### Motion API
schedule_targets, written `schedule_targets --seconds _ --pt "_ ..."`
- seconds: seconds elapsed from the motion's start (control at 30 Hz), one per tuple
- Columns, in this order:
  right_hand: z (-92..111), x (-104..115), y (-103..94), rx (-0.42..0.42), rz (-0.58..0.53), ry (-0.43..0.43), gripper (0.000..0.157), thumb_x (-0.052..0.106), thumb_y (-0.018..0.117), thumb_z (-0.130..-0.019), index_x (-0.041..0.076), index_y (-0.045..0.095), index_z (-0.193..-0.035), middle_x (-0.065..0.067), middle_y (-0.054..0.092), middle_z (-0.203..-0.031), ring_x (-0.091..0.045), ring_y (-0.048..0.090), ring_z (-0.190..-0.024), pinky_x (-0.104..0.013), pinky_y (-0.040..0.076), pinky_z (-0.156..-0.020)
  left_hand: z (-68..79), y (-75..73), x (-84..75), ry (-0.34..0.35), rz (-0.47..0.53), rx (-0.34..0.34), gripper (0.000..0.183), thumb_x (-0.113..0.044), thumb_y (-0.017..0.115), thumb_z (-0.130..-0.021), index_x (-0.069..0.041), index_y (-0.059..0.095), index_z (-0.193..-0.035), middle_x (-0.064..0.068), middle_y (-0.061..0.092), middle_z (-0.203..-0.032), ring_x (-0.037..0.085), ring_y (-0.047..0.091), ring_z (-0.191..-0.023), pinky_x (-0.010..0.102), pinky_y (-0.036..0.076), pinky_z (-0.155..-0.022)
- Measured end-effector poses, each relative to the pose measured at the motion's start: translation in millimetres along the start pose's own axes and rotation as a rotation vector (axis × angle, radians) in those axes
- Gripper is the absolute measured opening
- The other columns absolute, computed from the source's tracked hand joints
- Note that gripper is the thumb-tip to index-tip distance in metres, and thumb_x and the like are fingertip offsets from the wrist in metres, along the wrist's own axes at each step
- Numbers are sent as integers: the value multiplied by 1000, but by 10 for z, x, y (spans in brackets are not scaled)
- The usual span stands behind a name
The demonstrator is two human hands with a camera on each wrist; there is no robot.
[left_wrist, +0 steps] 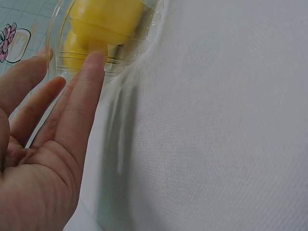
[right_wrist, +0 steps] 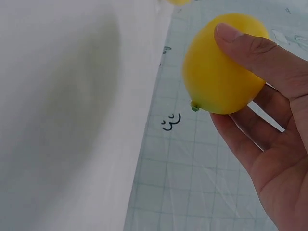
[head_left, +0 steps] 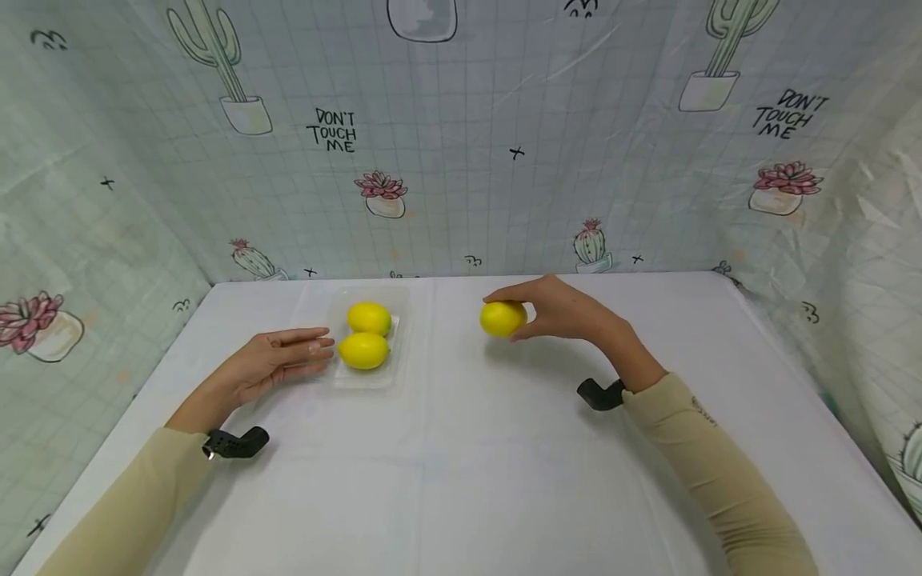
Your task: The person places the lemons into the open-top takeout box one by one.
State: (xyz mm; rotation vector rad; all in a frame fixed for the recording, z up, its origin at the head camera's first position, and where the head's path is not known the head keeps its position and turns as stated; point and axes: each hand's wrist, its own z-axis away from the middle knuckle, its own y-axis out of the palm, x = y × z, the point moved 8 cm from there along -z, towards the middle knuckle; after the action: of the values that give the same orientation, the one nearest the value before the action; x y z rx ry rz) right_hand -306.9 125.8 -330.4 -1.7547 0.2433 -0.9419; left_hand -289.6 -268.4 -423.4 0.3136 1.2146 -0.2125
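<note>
My right hand (head_left: 562, 310) holds a yellow lemon (head_left: 502, 319) between thumb and fingers, raised above the white table with its shadow below. In the right wrist view the lemon (right_wrist: 221, 67) shows a small green stem end. Two more lemons (head_left: 363, 350) sit one in front of the other in a clear plastic tray (head_left: 366, 382) left of centre. At the tray's left side is my left hand (head_left: 277, 364), its fingers fairly straight. From the left wrist, fingertips appear against or very near the tray's clear wall (left_wrist: 61, 72); contact is hard to tell.
A white cloth covers the table (head_left: 461, 464). Behind it and at both sides hangs a sheet (head_left: 461, 184) printed with cacti and lettering. Each wrist carries a black strapped-on device, one at the left (head_left: 238, 442) and one at the right (head_left: 599, 394).
</note>
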Motion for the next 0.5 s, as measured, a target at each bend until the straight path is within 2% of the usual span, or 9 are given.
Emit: schedule_targets --seconds 0.37,0.5 --pt "-132 126 71 -21 -23 -54 61 19 87 -82 14 64 -138 -2 67 -134 -20 64 -118 -44 55 -103 4 12 16 9 8 11 62 -7 64 -101 4 35 -155 6 66 -135 20 66 -121 39 54 -102" --pt "-190 167 86 -21 -20 -56 61 22 87 -83 14 64 -138 -1 67 -134 -19 64 -117 -41 55 -103 1 13 13 19 18 19 61 -6 62 -101 4 35 -155 8 66 -136 20 67 -120 39 54 -102"
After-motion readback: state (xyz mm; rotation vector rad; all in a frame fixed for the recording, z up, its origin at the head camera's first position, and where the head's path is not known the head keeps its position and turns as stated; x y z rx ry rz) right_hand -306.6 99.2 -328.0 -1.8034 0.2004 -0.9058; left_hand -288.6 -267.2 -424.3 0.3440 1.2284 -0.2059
